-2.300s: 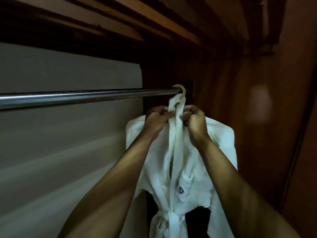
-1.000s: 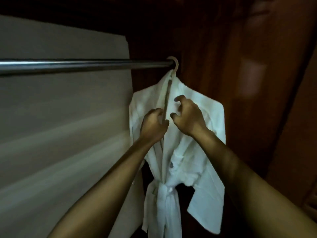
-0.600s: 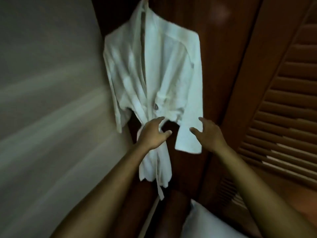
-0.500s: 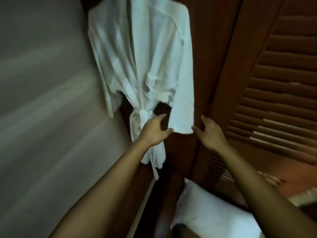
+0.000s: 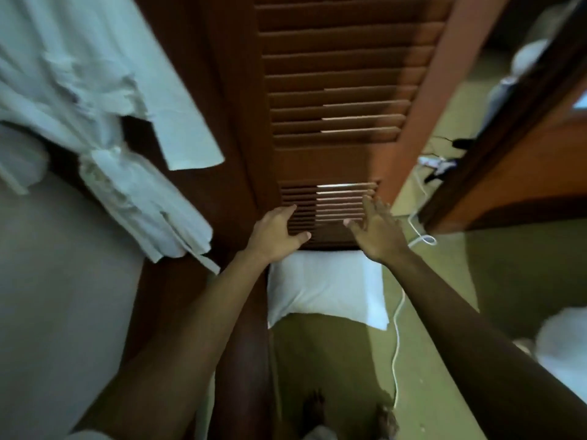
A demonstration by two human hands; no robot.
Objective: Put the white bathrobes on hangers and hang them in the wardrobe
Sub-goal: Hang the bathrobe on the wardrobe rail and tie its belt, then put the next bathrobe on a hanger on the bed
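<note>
Risk first: a white cable (image 5: 396, 331) trails across the floor (image 5: 333, 360) just right of the pillow (image 5: 324, 289), and that pillow lies at the foot of the louvred door (image 5: 336, 100), directly below your hands. Your bare feet (image 5: 349, 414) stand just short of the pillow. If you step forward or sideways while looking elsewhere, the cable or the pillow could catch a foot; that is my judgement, not an observed fault.

Second risk: the white bathrobe (image 5: 95, 90) hangs well left of the louvred door, its sleeve cuff and tied belt loose and blurred. I cannot see its hanger or the rail, so you cannot confirm from here that it is seated. A careless swing of the door could brush the sleeve.

Your left hand (image 5: 276, 236) is empty, its fingers (image 5: 287, 214) extended and relaxed against the lower slats of the door. Your right hand (image 5: 376, 231) is likewise empty, fingers spread, at the same slats. Neither touches the bathrobe; its belt end hangs left of your left hand, apart from it. White fabric (image 5: 562, 347) lies far right of the door, too blurred to identify.
</note>
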